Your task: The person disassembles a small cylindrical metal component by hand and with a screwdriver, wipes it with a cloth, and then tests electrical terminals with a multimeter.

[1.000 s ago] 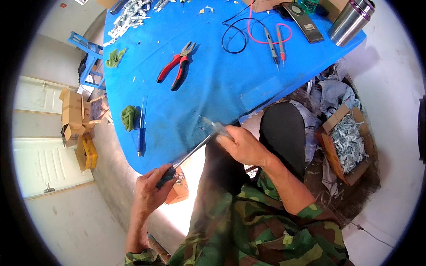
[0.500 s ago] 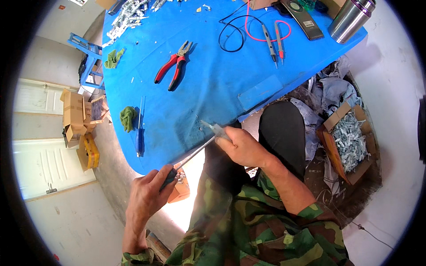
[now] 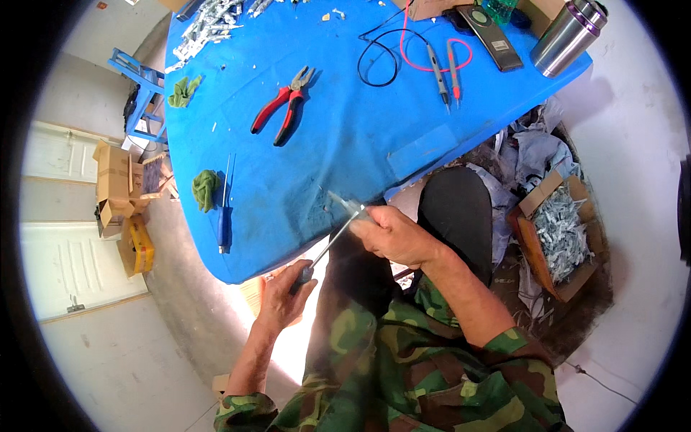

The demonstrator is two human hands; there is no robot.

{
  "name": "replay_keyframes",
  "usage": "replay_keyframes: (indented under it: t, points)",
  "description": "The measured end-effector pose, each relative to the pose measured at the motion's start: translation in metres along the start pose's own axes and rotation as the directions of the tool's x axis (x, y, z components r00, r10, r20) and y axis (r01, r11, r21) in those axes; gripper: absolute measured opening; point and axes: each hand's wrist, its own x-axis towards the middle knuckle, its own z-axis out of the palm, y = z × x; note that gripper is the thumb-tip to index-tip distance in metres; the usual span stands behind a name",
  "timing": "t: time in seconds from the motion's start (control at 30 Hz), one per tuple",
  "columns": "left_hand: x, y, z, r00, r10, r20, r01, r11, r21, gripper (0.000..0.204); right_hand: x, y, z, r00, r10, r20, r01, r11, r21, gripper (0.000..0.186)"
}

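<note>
My left hand [image 3: 281, 297] is wrapped round the dark handle of a screwdriver [image 3: 330, 246], its long metal shaft slanting up to the right. Just beyond the table's near edge, my right hand [image 3: 399, 234] pinches a small pale, translucent piece [image 3: 348, 205] of unclear kind, partly hidden by the fingers. The shaft's end reaches this piece, though whether it touches or goes in I cannot tell. Red-handled pliers [image 3: 284, 108] lie on the blue table cover [image 3: 338, 137] with jaws apart. A thin blue-handled screwdriver [image 3: 224, 223] rests at the left beside a crumpled green cloth [image 3: 206, 189].
Small silvery-white pieces [image 3: 209, 32] are heaped at the far left, near another green cloth [image 3: 184, 92]. Two test probes [image 3: 437, 78] with leads, a dark flat device [image 3: 492, 37] and a steel flask [image 3: 568, 39] occupy the far right. An open carton [image 3: 540, 255] of similar pieces stands below right.
My left hand has moved up and right, closer to my right hand. The screwdriver is now steeper, its end higher along the pale piece. My right hand has barely shifted.
</note>
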Motion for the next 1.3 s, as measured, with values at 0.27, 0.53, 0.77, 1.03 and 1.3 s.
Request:
replay_keyframes:
  t: [0.27, 0.53, 0.77, 1.03, 1.3]
  points:
    - [-0.012, 0.013, -0.010, 0.998, -0.014, -0.058, 0.019, 0.996, 0.085, 0.038, -0.006, 0.001, 0.008, 0.990, -0.134, -0.040, 0.131, 0.989, -0.062, 0.034]
    - [-0.026, 0.042, -0.035, 0.987, 0.006, -0.162, 0.019, 0.988, 0.154, 0.036, -0.023, 0.002, 0.001, 0.985, -0.122, -0.119, 0.157, 0.918, 0.365, 0.041]
    - [-0.033, 0.053, -0.031, 0.983, -0.102, -0.151, 0.116, 0.990, 0.086, 0.041, -0.026, 0.003, 0.002, 0.892, -0.309, -0.329, 0.349, 0.935, 0.069, 0.028]
    - [-0.037, 0.066, -0.029, 0.992, -0.084, -0.089, 0.092, 0.992, 0.086, 0.040, -0.025, 0.000, 0.005, 0.856, -0.205, -0.475, 0.342, 0.913, 0.223, 0.024]
    - [-0.040, 0.069, -0.022, 0.985, -0.129, -0.112, 0.139, 0.986, 0.089, 0.042, -0.019, 0.005, 0.010, 0.842, -0.183, -0.507, 0.358, 0.893, 0.273, 0.020]
